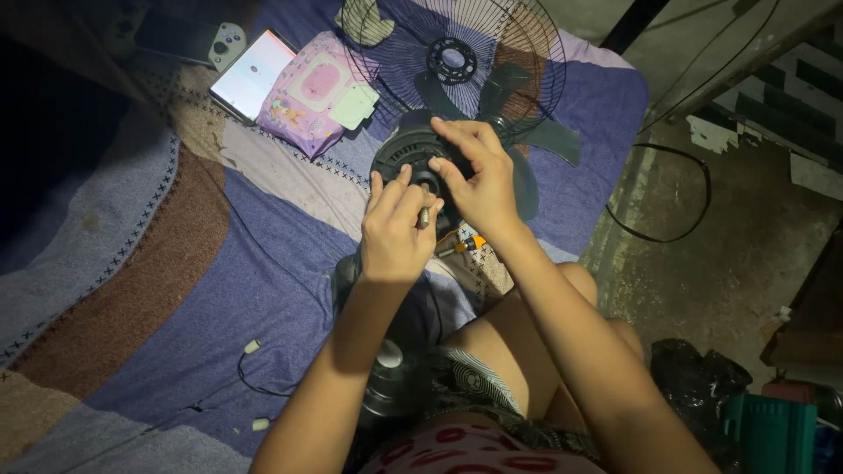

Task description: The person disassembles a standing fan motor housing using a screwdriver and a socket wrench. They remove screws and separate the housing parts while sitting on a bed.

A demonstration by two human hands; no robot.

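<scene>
Both my hands, left point(397, 230) and right point(474, 180), are gripping the fan motor point(406, 154); I think it needs turning.

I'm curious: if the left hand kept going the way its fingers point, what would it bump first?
Probably the dark round fan motor housing, just beyond the left hand; depth is unclear.
</scene>
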